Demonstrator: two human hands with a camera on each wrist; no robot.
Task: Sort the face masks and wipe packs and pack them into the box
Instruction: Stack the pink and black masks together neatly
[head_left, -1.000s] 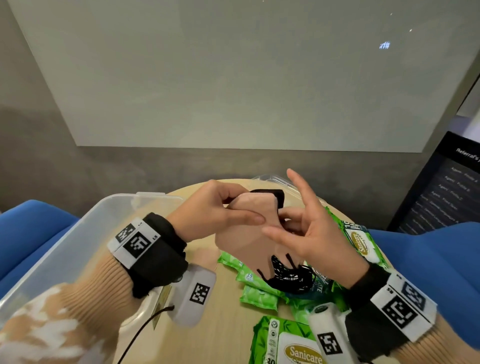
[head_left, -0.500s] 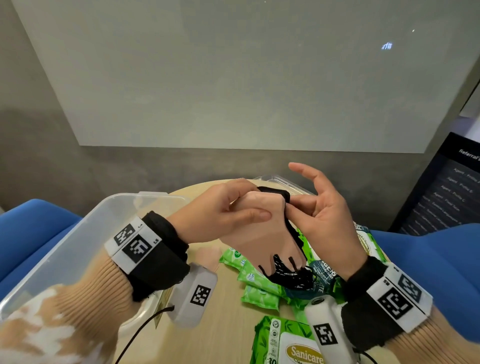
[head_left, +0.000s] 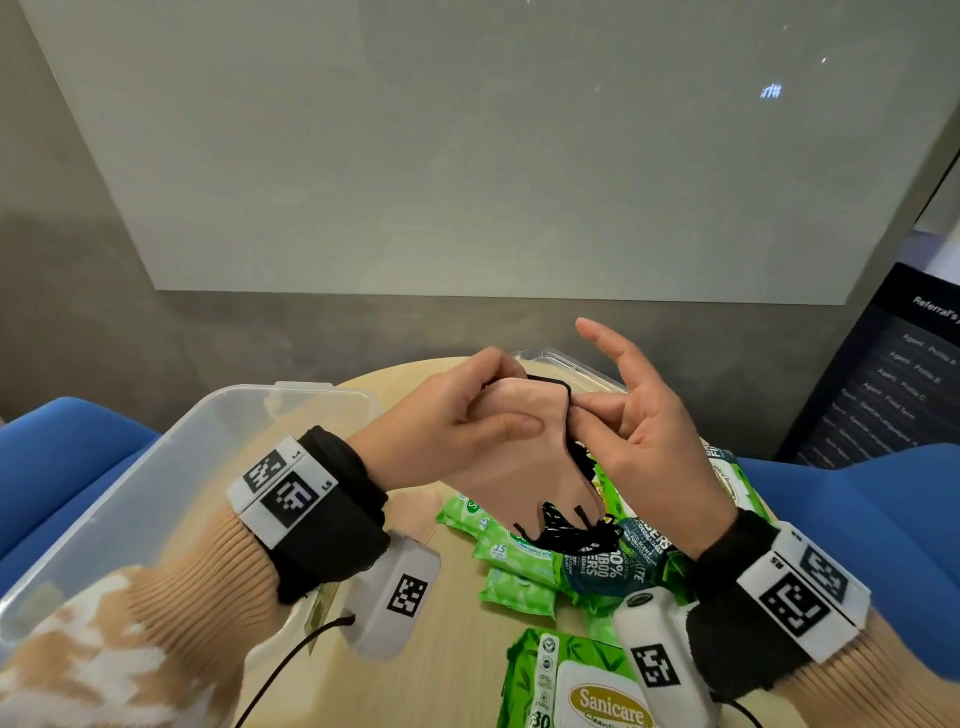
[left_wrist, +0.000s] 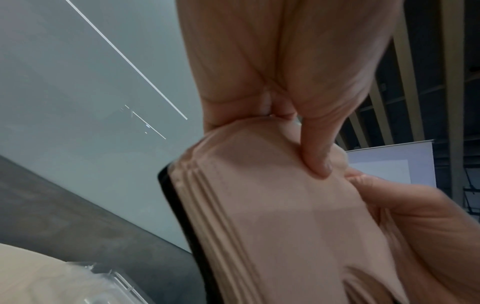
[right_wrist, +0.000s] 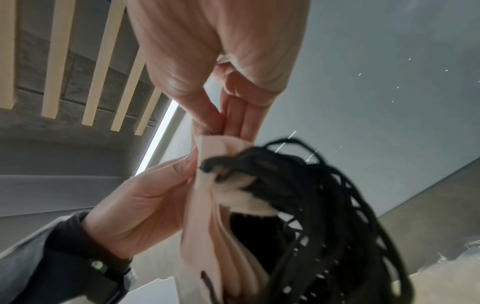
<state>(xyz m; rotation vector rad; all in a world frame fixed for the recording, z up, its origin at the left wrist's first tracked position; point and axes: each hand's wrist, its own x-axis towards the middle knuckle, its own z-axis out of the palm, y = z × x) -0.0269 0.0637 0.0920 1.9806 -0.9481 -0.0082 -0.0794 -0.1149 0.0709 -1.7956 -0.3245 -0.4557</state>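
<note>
Above the bench (head_left: 447, 670), the left hand (head_left: 441, 431) grips a stack of pink face masks (head_left: 524, 467) at its top. The right hand (head_left: 644, 436) pinches their black ear loops (head_left: 569, 402). Green wipe packs (head_left: 519, 556) lie below, the clear box (head_left: 156, 493) to the left.

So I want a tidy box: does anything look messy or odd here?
Yes. The black ear loops hang in a tangle below the pink mask stack held by the left hand, and the right hand pinches one.
</note>
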